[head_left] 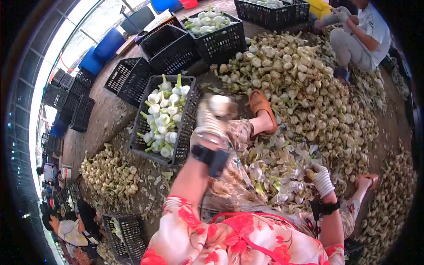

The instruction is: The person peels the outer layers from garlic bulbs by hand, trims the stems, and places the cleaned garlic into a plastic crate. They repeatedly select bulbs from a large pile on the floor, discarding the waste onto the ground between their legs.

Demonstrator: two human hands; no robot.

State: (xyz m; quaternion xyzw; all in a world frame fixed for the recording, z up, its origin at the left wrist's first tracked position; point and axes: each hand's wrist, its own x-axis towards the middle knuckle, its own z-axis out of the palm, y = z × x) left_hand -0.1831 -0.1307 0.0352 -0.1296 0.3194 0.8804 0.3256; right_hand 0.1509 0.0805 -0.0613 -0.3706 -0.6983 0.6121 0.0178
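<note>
Head view, gloved left hand (211,121) wrapped around a white bulb (222,106) mid frame beside the black crate (187,132), gloved right hand (321,179) closed at lower right, what it holds is hidden, big bulb pile (304,88) behind.

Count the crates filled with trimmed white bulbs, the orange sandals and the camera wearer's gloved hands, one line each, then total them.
Crates filled with white bulbs: 3
Orange sandals: 2
Gloved hands, the left hand and the right hand: 2
Total: 7
The crate at the bottom edge is too unclear to count.
</note>
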